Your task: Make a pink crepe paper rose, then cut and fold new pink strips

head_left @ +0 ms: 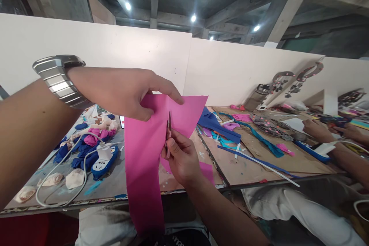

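A large piece of pink fabric point(144, 150) hangs in front of me, its lower end dropping past the table edge. My left hand point(138, 92), with a metal watch point(62, 78) on the wrist, grips the fabric's upper edge, fingers behind and thumb in front. In my right hand point(183, 157) is a small pair of scissors point(168, 127), pointing upward with the blades at a slit in the pink fabric. The handles are partly covered by my fingers. Another pink scrap point(206, 173) lies on the table behind my right hand.
Left on the table are a blue-and-white power strip point(105, 163), a looping white cable point(43, 188) and bunched fabric flowers point(92, 138). Blue fabric strips point(220, 125) lie to the right. A co-worker's hands point(319, 130) are at the far right. A white partition point(236, 73) stands behind.
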Demonstrator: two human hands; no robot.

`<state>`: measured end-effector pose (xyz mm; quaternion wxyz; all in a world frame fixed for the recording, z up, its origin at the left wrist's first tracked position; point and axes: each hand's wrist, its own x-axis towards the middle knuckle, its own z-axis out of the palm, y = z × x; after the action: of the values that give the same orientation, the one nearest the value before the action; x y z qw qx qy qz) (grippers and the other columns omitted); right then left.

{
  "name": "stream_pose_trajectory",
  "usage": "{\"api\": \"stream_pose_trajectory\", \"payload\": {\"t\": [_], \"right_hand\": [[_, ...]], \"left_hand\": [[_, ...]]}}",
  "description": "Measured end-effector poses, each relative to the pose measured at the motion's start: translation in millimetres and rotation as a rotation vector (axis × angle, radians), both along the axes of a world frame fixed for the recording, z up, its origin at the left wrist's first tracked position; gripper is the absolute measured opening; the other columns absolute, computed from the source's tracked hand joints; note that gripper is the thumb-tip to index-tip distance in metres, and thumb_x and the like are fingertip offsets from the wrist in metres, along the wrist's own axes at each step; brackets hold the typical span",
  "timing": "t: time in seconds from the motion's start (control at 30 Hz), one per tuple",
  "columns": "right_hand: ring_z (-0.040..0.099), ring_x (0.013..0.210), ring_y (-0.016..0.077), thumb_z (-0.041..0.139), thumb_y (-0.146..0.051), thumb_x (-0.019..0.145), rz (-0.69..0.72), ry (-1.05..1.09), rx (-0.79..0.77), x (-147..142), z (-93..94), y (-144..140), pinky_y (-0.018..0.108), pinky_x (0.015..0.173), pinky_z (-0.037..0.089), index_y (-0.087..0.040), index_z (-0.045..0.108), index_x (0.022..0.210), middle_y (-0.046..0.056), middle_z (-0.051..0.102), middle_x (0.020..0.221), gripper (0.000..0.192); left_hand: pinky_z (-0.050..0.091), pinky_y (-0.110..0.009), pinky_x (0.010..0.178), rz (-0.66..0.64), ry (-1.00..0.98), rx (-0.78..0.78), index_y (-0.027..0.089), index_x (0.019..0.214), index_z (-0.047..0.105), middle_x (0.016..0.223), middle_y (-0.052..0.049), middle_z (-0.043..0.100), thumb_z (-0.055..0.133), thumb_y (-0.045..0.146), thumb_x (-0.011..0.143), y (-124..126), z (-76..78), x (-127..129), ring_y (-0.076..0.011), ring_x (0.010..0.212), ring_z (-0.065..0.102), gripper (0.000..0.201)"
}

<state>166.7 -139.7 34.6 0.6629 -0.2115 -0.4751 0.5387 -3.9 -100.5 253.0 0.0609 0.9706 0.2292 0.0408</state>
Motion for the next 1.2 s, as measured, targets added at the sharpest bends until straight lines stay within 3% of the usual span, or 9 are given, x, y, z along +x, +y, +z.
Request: {"api": "stream_pose_trajectory", "payload": {"t": [0.3,0.53,0.73,0.97,1.2], "right_hand": [[0.044,0.052,0.0080,0.076,-0.042,0.086,0.010,-0.014,0.017,-0.2,1.4,0.1,0.026,0.052,0.026,-0.018,0.072,0.098,-0.004,0.057,0.059,0.027],[0.044,0.051,0.0083,0.076,-0.042,0.086,0.010,-0.009,0.011,-1.2,3.5,0.0,0.027,0.052,0.025,-0.019,0.072,0.095,-0.004,0.055,0.058,0.025],[0.044,0.052,0.0090,0.075,-0.044,0.086,0.011,-0.017,0.001,-0.9,2.5,0.9,0.027,0.052,0.025,-0.019,0.074,0.096,-0.004,0.054,0.057,0.026],[0.044,0.052,0.0085,0.075,-0.041,0.087,0.017,0.005,0.011,-1.1,0.3,2.6,0.026,0.052,0.026,-0.020,0.074,0.104,-0.005,0.053,0.057,0.027],[0.042,0.051,0.0089,0.075,-0.044,0.086,-0.005,-0.018,0.007,-0.7,1.8,2.8,0.026,0.051,0.027,-0.020,0.074,0.101,-0.005,0.052,0.056,0.028]], "left_hand": [[0.044,-0.030,0.079,0.033,0.028,-0.009,0.018,0.150,0.048,0.090,-0.004,0.073,0.056,0.021,0.088,-2.4,0.2,2.4,-0.0154,0.072,0.058,0.062],[0.045,-0.030,0.073,-0.009,0.004,0.000,0.028,0.148,0.051,0.088,-0.002,0.073,0.061,0.026,0.083,6.9,-2.4,1.0,-0.0172,0.070,0.059,0.066],[0.044,-0.029,0.070,0.029,0.011,-0.001,0.027,0.148,0.050,0.089,-0.003,0.073,0.059,0.024,0.085,1.6,-0.7,1.8,-0.0155,0.067,0.057,0.064],[0.044,-0.029,0.073,-0.016,0.011,0.000,0.019,0.150,0.048,0.083,-0.004,0.072,0.058,0.025,0.087,3.7,-1.4,0.5,-0.0149,0.067,0.055,0.063],[0.046,-0.030,0.072,0.003,0.000,-0.006,0.023,0.150,0.048,0.085,-0.004,0.072,0.058,0.026,0.085,0.9,-0.5,1.3,-0.0165,0.066,0.058,0.066]]}}
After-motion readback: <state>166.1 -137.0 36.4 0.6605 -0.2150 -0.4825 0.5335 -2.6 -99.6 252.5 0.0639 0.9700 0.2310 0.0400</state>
